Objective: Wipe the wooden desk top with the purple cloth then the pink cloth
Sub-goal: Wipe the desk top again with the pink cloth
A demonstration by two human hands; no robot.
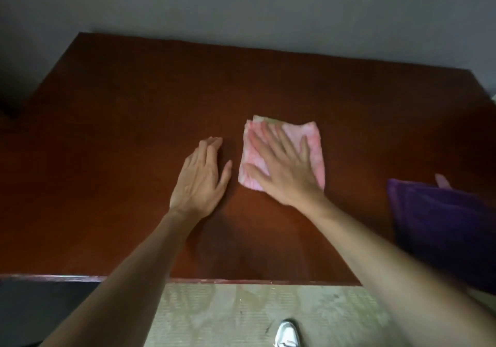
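Observation:
A folded pink cloth (314,142) lies flat near the middle of the reddish-brown wooden desk top (120,121). My right hand (284,169) presses down on it with fingers spread and straight, covering its left and near part. My left hand (201,177) rests flat on the bare wood just left of the cloth, fingers straight, holding nothing. A purple cloth (445,228) lies bunched at the desk's right near corner, apart from both hands.
A grey wall runs behind the desk's far edge. A small pink thing (442,181) pokes out behind the purple cloth. Below the desk's near edge are pale floor tiles (241,314) and a white shoe (287,334).

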